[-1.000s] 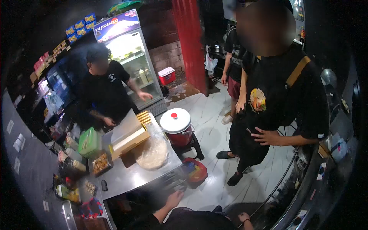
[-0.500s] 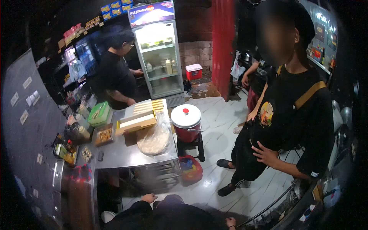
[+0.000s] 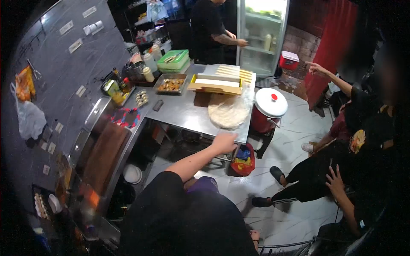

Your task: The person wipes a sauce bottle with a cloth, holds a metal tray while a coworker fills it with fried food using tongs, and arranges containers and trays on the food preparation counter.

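Observation:
My left hand (image 3: 224, 144) reaches out at the front edge of the steel table (image 3: 183, 115), just below a clear plastic bag of pale, flat, round pieces (image 3: 228, 112). Motion smears its fingers, and I see nothing clearly held in it. Low beside my body hangs my right hand (image 3: 255, 235), with a dark band on the wrist. Its fingers are small and partly hidden. Behind the bag lies an open yellow cardboard box (image 3: 215, 88) with a white lining. To its left is a metal tray of browned food pieces (image 3: 170, 83).
A red pot with a white lid (image 3: 271, 103) stands right of the table, above a red lined bin (image 3: 243, 164). Squeeze bottles (image 3: 149, 63) and a green-lidded container (image 3: 173, 59) line the back left. One person stands by the lit fridge (image 3: 260, 38); others stand at right.
My view has swung left and down. My left arm has stretched forward to the table edge. A person at right now points leftward with a raised arm.

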{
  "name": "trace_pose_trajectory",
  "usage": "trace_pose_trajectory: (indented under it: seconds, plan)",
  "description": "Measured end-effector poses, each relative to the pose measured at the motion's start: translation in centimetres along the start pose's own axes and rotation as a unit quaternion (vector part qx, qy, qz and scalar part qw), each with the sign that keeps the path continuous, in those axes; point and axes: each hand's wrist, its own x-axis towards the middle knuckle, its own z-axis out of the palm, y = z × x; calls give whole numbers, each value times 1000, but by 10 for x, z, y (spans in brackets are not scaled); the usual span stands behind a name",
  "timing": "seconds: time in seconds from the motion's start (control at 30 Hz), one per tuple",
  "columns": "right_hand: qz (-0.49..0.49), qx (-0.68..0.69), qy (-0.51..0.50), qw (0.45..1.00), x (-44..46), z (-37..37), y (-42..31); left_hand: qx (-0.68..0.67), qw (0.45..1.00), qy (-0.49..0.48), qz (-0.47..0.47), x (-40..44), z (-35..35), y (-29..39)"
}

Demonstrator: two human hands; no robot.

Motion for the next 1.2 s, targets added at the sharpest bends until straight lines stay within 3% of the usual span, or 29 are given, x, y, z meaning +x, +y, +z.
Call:
trace_pose_trajectory:
  seconds: [0.03,0.13,0.17,0.2,0.27,0.3,0.33,0.37,0.4,0.47,0.53,0.57,0.6,0.67,0.7,0.77,0.8,0.87,0.9,0.93,0.97,1.03,1.1,1.2]
  plan:
    - [1,-7,-3,1000,7,-5,9,121,974,88,169,6,3,-5]
    - [19,41,25,999,49,-7,38,139,979,34,145,15,12,12]
    - [-88,-136,61,985,61,-7,47,158,978,-20,138,15,4,18]
    - [-191,-308,93,927,67,-7,52,156,979,-23,132,16,2,19]
    - [-12,-137,114,984,75,7,25,168,978,-100,78,13,6,18]
    - [-93,-233,139,958,37,4,-45,185,976,-76,86,9,9,16]
    - [-221,-48,133,965,51,16,-62,184,977,-82,77,6,12,15]
    - [-223,189,-43,955,-3,12,-162,180,976,-96,74,2,16,16]
    - [-218,269,-103,932,-41,19,-240,177,975,-109,72,-2,21,16]
    - [-283,365,-296,836,-129,18,-364,186,972,-137,39,-15,45,17]
    - [-249,482,-567,620,-178,34,-427,199,960,-194,11,-33,68,19]
    - [-191,466,-642,579,-201,42,-450,202,962,-181,19,-46,96,13]
    - [-130,444,-710,532,-215,53,-466,224,945,-236,-2,-54,109,15]
    - [-116,340,-695,624,-198,103,-471,245,945,-213,-27,-81,167,15]
    - [-334,237,-488,771,-159,139,-452,214,952,-216,-36,-89,176,19]
    - [-480,207,-232,820,-119,166,-445,157,960,-220,-76,-113,158,8]
    - [-425,300,-234,821,-116,166,-453,128,961,-220,-105,-129,146,-7]
    - [-366,350,-227,832,-108,164,-452,39,965,-202,-163,-173,125,-25]
    - [-389,291,-223,845,-90,166,-443,-51,959,-172,-219,-200,130,-42]
    - [-412,231,-213,855,-67,169,-430,-65,937,-202,-279,-223,125,-59]
    - [-378,144,-228,886,-48,169,-413,-84,909,-234,-334,-249,120,-73]
    - [-309,-29,-252,917,-13,163,-367,-122,865,-205,-442,-318,145,-110]
    - [-295,-190,-233,907,8,160,-309,-174,775,-247,-555,-375,121,-138]
    - [-303,-341,-206,866,-10,148,-260,-200,680,-207,-675,-472,118,-167]
